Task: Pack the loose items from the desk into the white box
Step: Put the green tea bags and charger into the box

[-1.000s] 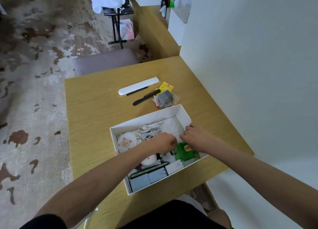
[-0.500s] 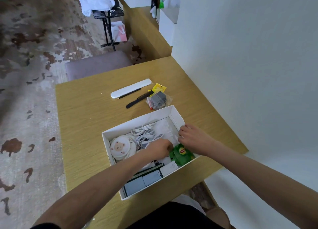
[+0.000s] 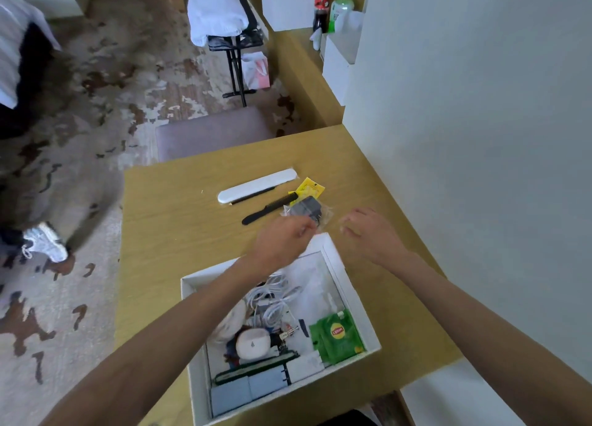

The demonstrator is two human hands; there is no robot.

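The white box (image 3: 347, 297) is set on the wooden desk (image 3: 179, 233), and every place below is given from it. Inside it, green tea packets (image 3: 338, 334) are seen against the right wall near the near corner, a tangle of white cables (image 3: 275, 297) lies in the middle, a rounded white object (image 3: 253, 344) sits nearer than the cables, and grey-blue cartons (image 3: 246, 390) are lined along the near wall.

Just beyond the far wall, a grey plug in a clear bag (image 3: 306, 208) lies loose on the desk. Past the plug a yellow packet (image 3: 309, 187) is found, to its left a black comb (image 3: 269, 208), and farthest out a long white case (image 3: 256, 185).

The left hand (image 3: 282, 243) is held above the box's far edge, fingers curled, the fingertips close to the edge of the clear bag. The hand is blurred, so it cannot be told whether the bag is pinched or merely approached. The right hand (image 3: 368, 233) is held over the desk just past the box's far right corner, fingers loosely spread and nothing gripped.
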